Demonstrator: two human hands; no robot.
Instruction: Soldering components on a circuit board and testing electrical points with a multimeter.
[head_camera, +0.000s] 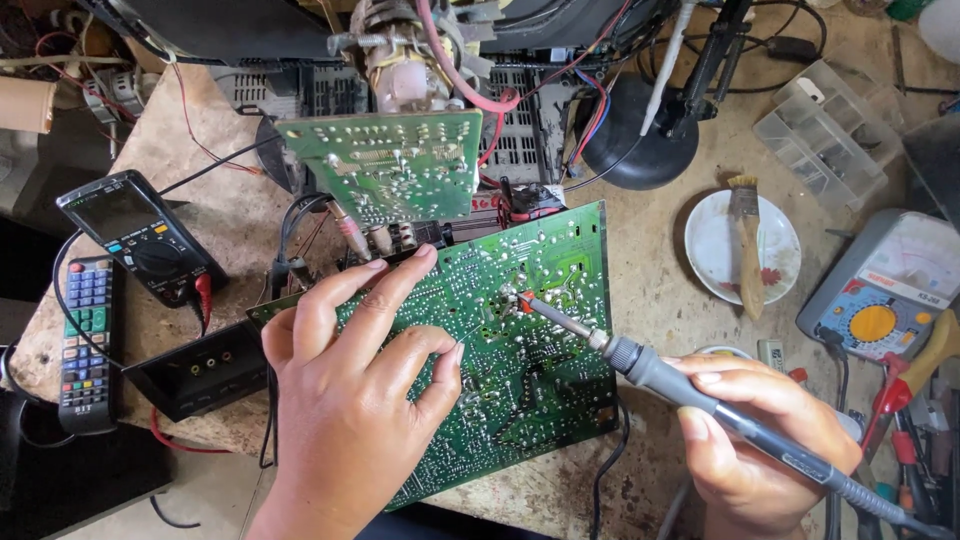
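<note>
We are holding a soldering iron (700, 395) in our right hand (760, 440), tip touching the large green circuit board (520, 330) at table centre. Our left hand (350, 390) is pinching a thin solder wire (478, 330) there. Risk: lingering heat may be lifting pads, bridging joints. A yellow-dialled grey meter (885, 285) is lying right.

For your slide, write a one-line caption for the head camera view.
Right hand touches a soldering iron to a green circuit board while the left hand feeds thin solder wire.
</note>
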